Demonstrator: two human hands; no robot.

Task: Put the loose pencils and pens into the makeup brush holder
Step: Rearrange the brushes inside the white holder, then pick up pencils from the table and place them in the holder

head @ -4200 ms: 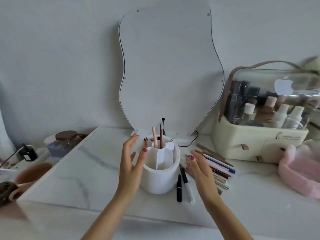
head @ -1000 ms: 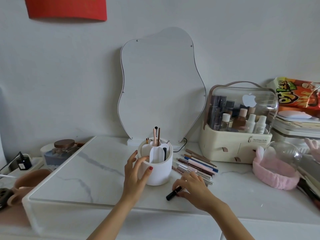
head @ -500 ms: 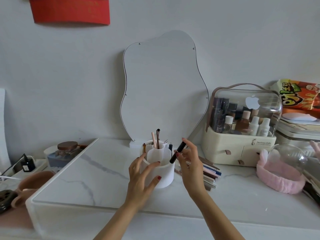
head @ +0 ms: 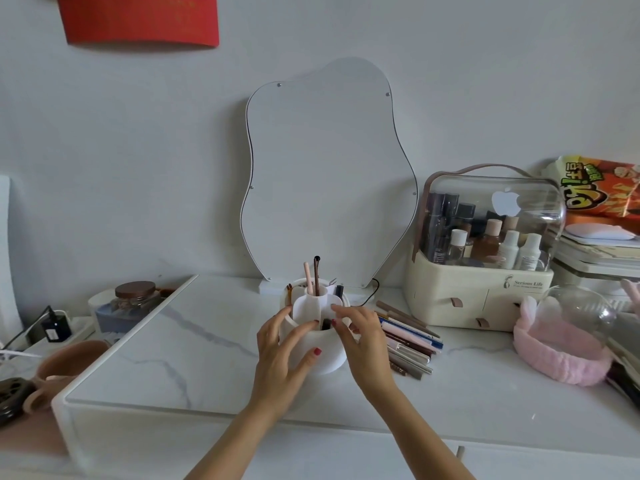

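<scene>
Holder (head: 329, 356) stands gripped by left hand (head: 280, 355), right hand (head: 363, 344) seemingly touching it.

The makeup brush holder (head: 332, 362) is white; the counter (head: 207, 358) white with grey veins — a pink headband (head: 561, 355), a red sheet (head: 138, 19) on the wall, an orange snack bag (head: 606, 192).

The room is lit softly and evenly, and nothing is dark. Only faint shadows are seen on the white table (head: 194, 355). Bright shine is seen on the clear box lid (head: 533, 216). Lines are bent near the edges, and everything is a little blurry.
</scene>
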